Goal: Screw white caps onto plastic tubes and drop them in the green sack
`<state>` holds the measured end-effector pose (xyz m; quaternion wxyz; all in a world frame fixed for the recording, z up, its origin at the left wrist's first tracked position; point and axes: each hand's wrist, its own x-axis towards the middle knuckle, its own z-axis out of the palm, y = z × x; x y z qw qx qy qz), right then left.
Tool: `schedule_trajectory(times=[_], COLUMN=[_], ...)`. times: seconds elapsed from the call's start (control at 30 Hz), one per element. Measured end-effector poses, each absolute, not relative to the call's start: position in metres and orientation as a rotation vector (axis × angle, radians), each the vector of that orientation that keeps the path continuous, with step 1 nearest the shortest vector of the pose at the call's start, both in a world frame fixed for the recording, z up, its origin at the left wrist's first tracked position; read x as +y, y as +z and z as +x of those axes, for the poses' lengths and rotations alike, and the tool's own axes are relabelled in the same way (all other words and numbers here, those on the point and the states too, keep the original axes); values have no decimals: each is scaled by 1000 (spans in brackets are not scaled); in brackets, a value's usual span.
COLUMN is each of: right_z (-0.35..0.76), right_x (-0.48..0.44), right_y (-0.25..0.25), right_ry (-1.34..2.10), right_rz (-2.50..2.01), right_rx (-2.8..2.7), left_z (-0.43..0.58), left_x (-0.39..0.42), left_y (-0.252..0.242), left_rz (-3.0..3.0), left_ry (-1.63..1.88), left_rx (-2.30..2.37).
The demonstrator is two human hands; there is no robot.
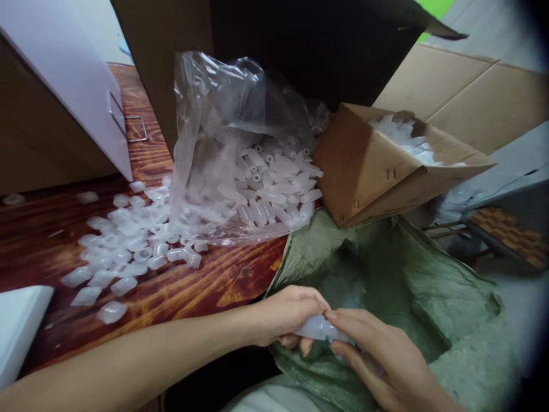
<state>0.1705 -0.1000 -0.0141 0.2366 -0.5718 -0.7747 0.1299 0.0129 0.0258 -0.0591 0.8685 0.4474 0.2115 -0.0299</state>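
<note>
Both hands meet over the near side of an open green woven sack (454,286). My left hand (291,315) is closed around one end of a translucent white plastic piece (315,328). The fingers of my right hand (381,355) pinch its other end, where a cap-like part seems to sit; the exact joint is partly hidden by my fingers. On the wooden table (240,280) lie many loose, short translucent caps (124,229). Beside them a clear plastic bag (214,131) lies open, with longer tapered translucent tubes (278,183) spilling in its mouth.
An open cardboard box (377,171) holding more translucent pieces leans at the table's right edge, above the sack. A large dark box (291,46) stands behind the bag. A white panel with a metal handle (137,129) is at left, and a white object (21,326) lies at the near left.
</note>
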Motion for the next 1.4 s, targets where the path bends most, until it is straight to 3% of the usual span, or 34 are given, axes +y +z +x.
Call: schedule_trajectory(times=[0.1,0.27,0.37,0.43,0.6,0.67,0.8,0.97,1.1,1.4], right_z=[167,158,158,163,182,188,191,193,197,166], right_x=[-98,-94,-94,-96,-106,-107,-102,-95,-91,-82], right_y=[-13,-23,-27,-24,-8,-5,-2,2,2,5], right_ry=[504,1255,1428,1326,242,45,12,-46,57,-217], right_rz=[-1711,-2011,-2002,-2027,-1672,-1452,-1594,-1420,-1680,-1276], right_rx=[-1993,-1362,-1234,-1346,-2171,-2508,-2692,-2800,-2641,-2676], left_z=[11,6,6,7,8,7,6,6,5,10], left_x=[25,21,20,20,21,22,22,23,23,19], left_y=[-56,-56,-60,-63,-64,-63,-60,-60,-60,-61], left_rz=[1118,1485,1581,1564,1487,1494,1514,1460,1440,1205], left_ry=[-18,276,387,399,409,440,486,542,520,366], left_rx=[473,523,520,528,533,510,454,493,473,547])
